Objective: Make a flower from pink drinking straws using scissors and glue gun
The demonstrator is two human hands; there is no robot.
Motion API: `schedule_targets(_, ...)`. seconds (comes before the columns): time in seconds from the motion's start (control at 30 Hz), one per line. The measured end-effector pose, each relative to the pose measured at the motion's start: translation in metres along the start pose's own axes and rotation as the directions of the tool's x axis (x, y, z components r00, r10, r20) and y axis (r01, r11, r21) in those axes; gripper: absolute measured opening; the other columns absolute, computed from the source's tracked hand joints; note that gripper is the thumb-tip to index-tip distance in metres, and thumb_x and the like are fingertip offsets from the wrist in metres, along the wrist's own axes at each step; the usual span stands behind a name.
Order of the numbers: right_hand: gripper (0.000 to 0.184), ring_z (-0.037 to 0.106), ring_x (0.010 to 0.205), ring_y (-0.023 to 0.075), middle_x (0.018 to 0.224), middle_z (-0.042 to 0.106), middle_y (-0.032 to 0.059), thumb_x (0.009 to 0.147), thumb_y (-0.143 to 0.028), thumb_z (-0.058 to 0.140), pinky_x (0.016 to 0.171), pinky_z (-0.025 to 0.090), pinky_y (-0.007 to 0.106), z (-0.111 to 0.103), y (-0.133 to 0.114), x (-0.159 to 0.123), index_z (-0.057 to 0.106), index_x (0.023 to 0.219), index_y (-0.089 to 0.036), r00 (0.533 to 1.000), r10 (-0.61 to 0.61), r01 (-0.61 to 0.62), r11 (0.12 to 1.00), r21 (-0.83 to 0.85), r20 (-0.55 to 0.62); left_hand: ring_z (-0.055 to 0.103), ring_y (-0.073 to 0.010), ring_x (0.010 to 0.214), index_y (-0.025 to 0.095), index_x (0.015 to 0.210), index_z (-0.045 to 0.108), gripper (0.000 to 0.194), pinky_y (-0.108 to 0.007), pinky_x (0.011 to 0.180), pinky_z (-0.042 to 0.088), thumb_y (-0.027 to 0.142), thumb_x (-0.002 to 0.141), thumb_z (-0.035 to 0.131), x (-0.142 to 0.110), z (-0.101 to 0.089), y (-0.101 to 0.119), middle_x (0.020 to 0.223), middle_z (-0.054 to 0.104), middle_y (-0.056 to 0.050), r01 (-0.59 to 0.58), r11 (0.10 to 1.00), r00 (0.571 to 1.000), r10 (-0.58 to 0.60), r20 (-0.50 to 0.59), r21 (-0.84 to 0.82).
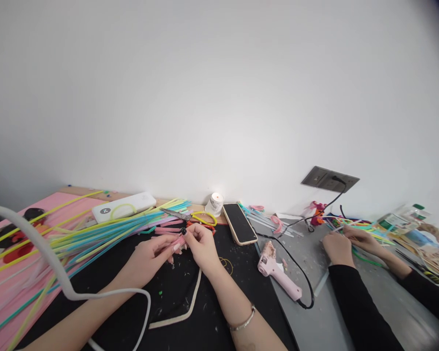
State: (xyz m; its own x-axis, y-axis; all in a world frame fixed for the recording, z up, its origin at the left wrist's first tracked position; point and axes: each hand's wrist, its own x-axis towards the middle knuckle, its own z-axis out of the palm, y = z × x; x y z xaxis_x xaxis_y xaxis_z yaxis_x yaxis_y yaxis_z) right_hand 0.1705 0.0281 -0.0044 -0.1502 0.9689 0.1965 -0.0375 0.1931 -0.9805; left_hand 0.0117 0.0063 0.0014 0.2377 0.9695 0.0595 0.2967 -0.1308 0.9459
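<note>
My left hand (151, 258) and my right hand (204, 251) meet over a black mat (219, 297). Both have fingertips pinched on a small pink piece, apparently a pipe cleaner (178, 242); the fingers cover most of it. Just beyond them lie several short pink pipe cleaners (168, 230) and scissors (203, 219) with yellow handles. Below my right hand rests a bent cream-coloured strip (190, 310). A long bundle of yellow, blue and green pipe cleaners (113, 234) spreads to the left of my hands.
A white cable (54, 263) loops across the left foreground. Behind stand a white power bank (131, 205), a white cup (215, 203) and a phone (240, 223). A pink glue gun (280, 279) lies right, its black cord plugged into a wall socket (329, 179). Another person's hands (338, 247) work farther right.
</note>
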Motion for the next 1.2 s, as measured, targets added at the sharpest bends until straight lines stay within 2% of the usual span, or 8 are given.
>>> schedule_targets(0.1, 0.021, 0.045, 0.047, 0.0104, 0.055, 0.053, -0.0034, 0.079, -0.035, 0.061, 0.050, 0.035, 0.023, -0.001, 0.004, 0.001, 0.055, 0.069, -0.018, 1.000, 0.001, 0.000, 1.000, 0.016, -0.011, 0.065, -0.0225, 0.070, 0.019, 0.106, 0.068, 0.036, -0.035, 0.073, 0.051, 0.045, 0.081, 0.058, 0.001, 0.000, -0.003, 0.090, 0.073, -0.007, 0.011, 1.000, 1.000, -0.011, 0.027, -0.025)
schedule_targets(0.23, 0.021, 0.043, 0.048, 0.0103, 0.055, 0.050, -0.0044, 0.079, -0.036, 0.061, 0.049, 0.032, 0.023, -0.002, 0.007, 0.003, 0.054, 0.070, -0.018, 0.995, -0.026, 0.026, 1.000, 0.003, -0.092, 0.066, -0.0257, 0.088, 0.019, 0.110, 0.066, 0.038, -0.036, 0.081, 0.052, 0.037, 0.078, 0.062, 0.003, 0.000, -0.007, 0.104, 0.072, -0.008, 0.002, 0.996, 1.000, 0.001, 0.028, -0.094)
schedule_targets(0.37, 0.023, 0.036, 0.049, 0.0091, 0.055, 0.044, -0.0062, 0.079, -0.036, 0.062, 0.049, 0.029, 0.022, -0.003, 0.005, 0.004, 0.053, 0.068, -0.018, 0.986, -0.052, 0.052, 0.999, -0.001, -0.161, 0.065, -0.0240, 0.074, 0.018, 0.103, 0.070, 0.034, -0.035, 0.074, 0.051, 0.038, 0.079, 0.058, 0.002, -0.001, -0.004, 0.085, 0.073, -0.006, -0.004, 0.999, 1.000, 0.004, 0.008, -0.039)
schedule_targets(0.5, 0.024, 0.034, 0.049, 0.0092, 0.056, 0.043, -0.0061, 0.080, -0.039, 0.061, 0.049, 0.027, 0.022, -0.003, 0.005, 0.003, 0.055, 0.069, -0.018, 0.985, -0.058, 0.059, 0.998, 0.001, -0.160, 0.062, -0.0218, 0.065, 0.019, 0.099, 0.073, 0.032, -0.031, 0.068, 0.049, 0.037, 0.079, 0.058, 0.001, -0.004, 0.000, 0.072, 0.071, -0.003, -0.019, 1.000, 1.000, 0.018, -0.019, -0.009)
schedule_targets(0.67, 0.025, 0.034, 0.050, 0.0096, 0.057, 0.043, -0.0057, 0.080, -0.039, 0.059, 0.049, 0.027, 0.022, -0.004, 0.006, 0.004, 0.056, 0.070, -0.017, 0.986, -0.062, 0.064, 0.998, 0.010, -0.156, 0.061, -0.0213, 0.067, 0.019, 0.105, 0.072, 0.035, -0.031, 0.069, 0.048, 0.040, 0.079, 0.059, 0.001, -0.004, 0.000, 0.072, 0.070, -0.003, 0.002, 0.999, 0.999, -0.004, -0.046, -0.039)
schedule_targets(0.93, 0.023, 0.034, 0.050, 0.0099, 0.056, 0.043, -0.0057, 0.078, -0.039, 0.061, 0.049, 0.028, 0.022, -0.002, 0.002, 0.004, 0.056, 0.070, -0.018, 0.981, -0.060, 0.062, 0.998, 0.006, -0.183, 0.062, -0.0193, 0.069, 0.018, 0.106, 0.067, 0.038, -0.031, 0.068, 0.052, 0.043, 0.077, 0.065, 0.003, -0.001, -0.005, 0.082, 0.070, -0.004, 0.017, 0.964, 0.995, -0.042, -0.089, -0.265)
schedule_targets(1.2, 0.022, 0.035, 0.050, 0.0104, 0.056, 0.044, -0.0051, 0.076, -0.039, 0.061, 0.049, 0.029, 0.023, -0.002, -0.002, 0.003, 0.056, 0.070, -0.018, 0.979, -0.053, 0.055, 0.998, 0.003, -0.194, 0.060, -0.0171, 0.068, 0.022, 0.103, 0.069, 0.030, -0.027, 0.068, 0.050, 0.042, 0.081, 0.062, 0.006, -0.002, -0.014, 0.078, 0.069, -0.001, -0.004, 0.968, 0.995, -0.021, -0.098, -0.250)
